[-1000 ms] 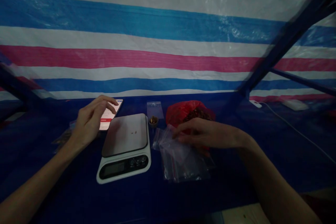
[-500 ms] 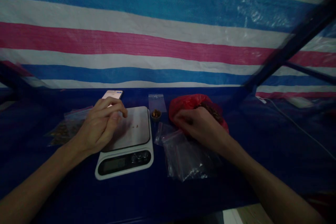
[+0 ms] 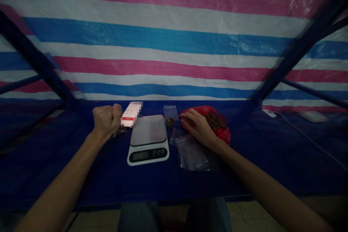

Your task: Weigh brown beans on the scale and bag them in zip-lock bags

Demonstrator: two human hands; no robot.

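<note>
My left hand (image 3: pixel 107 120) is a raised fist beside the phone (image 3: pixel 132 114); whatever it may hold is hidden. Partly covered by that wrist is a clear bag (image 3: pixel 119 131) with dark contents. A white kitchen scale (image 3: pixel 148 143) stands between my hands, with a few tiny bits on its plate. My right hand (image 3: pixel 199 127) rests at the left side of a red plastic bag (image 3: pixel 227 137) of brown dried pieces (image 3: pixel 216 120). Its fingers are stretched out and apart, near a small cup (image 3: pixel 170 122) containing similar pieces.
Clear zip bags (image 3: pixel 193 154) lie in a pile right of the scale, and a single zip bag (image 3: pixel 170 110) lies behind the cup. A power strip (image 3: pixel 269 113) with a white cable is at the right. Blue frame bars (image 3: pixel 288 58) and a striped sheet (image 3: pixel 174 50) rise behind the blue tabletop (image 3: pixel 152 185).
My left hand has moved off the scale to the left and closed into a fist. The right hand has drawn out of the red bag to its left edge, fingers straightened. The view has shifted.
</note>
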